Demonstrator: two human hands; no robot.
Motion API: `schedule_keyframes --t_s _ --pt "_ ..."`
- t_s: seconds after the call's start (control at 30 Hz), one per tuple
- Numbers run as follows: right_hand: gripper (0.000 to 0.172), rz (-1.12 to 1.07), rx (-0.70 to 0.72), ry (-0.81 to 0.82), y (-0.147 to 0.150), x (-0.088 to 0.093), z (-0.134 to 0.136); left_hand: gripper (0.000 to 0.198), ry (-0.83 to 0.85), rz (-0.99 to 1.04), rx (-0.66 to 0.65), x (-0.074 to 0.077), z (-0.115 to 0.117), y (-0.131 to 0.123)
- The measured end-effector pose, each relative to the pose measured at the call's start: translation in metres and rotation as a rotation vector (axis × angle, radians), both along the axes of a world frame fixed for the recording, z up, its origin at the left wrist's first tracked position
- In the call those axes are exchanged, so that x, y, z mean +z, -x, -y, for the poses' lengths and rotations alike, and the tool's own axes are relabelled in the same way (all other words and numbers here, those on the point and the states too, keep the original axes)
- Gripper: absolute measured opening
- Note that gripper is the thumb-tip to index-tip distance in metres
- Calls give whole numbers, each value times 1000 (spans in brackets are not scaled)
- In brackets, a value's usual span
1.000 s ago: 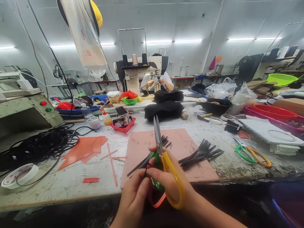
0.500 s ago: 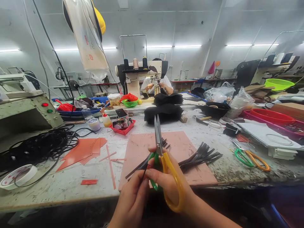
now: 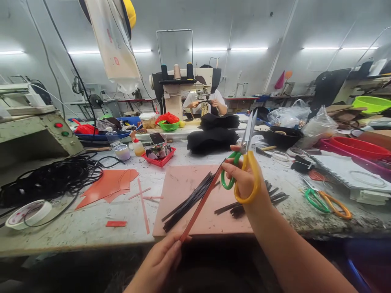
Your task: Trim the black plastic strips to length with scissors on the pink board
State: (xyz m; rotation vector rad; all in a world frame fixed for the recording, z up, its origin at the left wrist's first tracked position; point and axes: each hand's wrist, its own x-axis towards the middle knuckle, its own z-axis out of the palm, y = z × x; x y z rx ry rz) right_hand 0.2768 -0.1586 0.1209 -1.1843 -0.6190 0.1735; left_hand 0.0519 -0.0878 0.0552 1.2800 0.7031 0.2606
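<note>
A narrow reddish-brown strip (image 3: 203, 200) stretches slantwise between my hands. Its lower end is pinched by my left hand (image 3: 166, 252), thumb against fingers. My right hand (image 3: 244, 177) is closed around scissors (image 3: 249, 140) with one green and one yellow handle; their blades point up and look almost closed. The same hand's fingertips also grip the strip's dark upper end. Below lie thin black strips (image 3: 194, 199) in a bundle on a pink board (image 3: 183, 177). More black strips (image 3: 235, 209) lie to the right, partly hidden by my right hand and forearm.
Left are a tangle of black cord (image 3: 45, 183), a tape roll (image 3: 29, 214) and orange sheets (image 3: 104, 185). A red basket (image 3: 159, 158) with a phone and black stacked pieces (image 3: 210, 140) stand behind the board. Second scissors (image 3: 328, 201) lie right. A co-worker sits at a sewing machine (image 3: 171, 97).
My right hand has moved up and right with the scissors, away from my left hand. The strip now spans the gap between them. My left hand has shifted slightly down and left.
</note>
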Motion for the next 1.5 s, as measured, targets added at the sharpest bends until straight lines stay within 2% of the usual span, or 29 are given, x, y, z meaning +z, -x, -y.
schedule_keyframes --t_s 0.1,0.23,0.4,0.53,0.6,0.73,0.8,0.93,1.0,1.03,1.07,1.1,1.13,1.2,1.27,1.3,1.37,1.5 --pt "39 13 -43 -26 -10 0 -2 59 -3 -16 -54 -10 -10 0" --pt "43 -2 -93 -36 -22 1 -4 63 -48 -147 -152 -8 -22 -6" --pt "44 5 -134 -26 -36 4 -8 43 -112 -199 -309 4 -37 -22" --pt "45 9 -144 -7 -45 3 -11 22 -373 -270 -411 13 -52 -36" --pt "45 11 -153 11 -50 -1 -13 17 -472 -302 -431 13 -58 -42" --pt "47 -11 -179 54 -62 -15 -17 15 -439 -308 -428 3 -64 -50" --pt "51 -18 -200 121 -72 -23 -20 16 -407 -318 -417 -3 -65 -54" --pt "61 69 -264 403 -88 -36 -13 15 -337 -335 -384 -10 -65 -61" --pt "61 192 -324 574 -81 -43 -1 15 -301 -340 -366 -11 -66 -64" --pt "58 262 -310 654 -72 -47 8 15 -282 -342 -357 -12 -66 -65" --pt "55 328 -251 730 -59 -52 18 16 -261 -346 -349 -13 -67 -66" --pt "53 369 -111 775 -44 -57 28 18 -238 -353 -343 -13 -67 -66" --pt "51 404 110 815 -26 -63 38 19 -217 -360 -340 -14 -68 -66" --pt "48 454 466 825 9 -74 56 22 -184 -372 -343 -13 -69 -66" --pt "45 472 766 861 37 -83 67 23 -176 -366 -350 -11 -70 -66" --pt "45 476 865 896 47 -87 70 23 -179 -356 -352 -10 -70 -66" --pt "46 474 954 970 58 -93 70 23 -183 -337 -358 -9 -71 -66" --pt "49 436 894 955 61 -103 62 24 -173 -324 -375 -6 -70 -67"
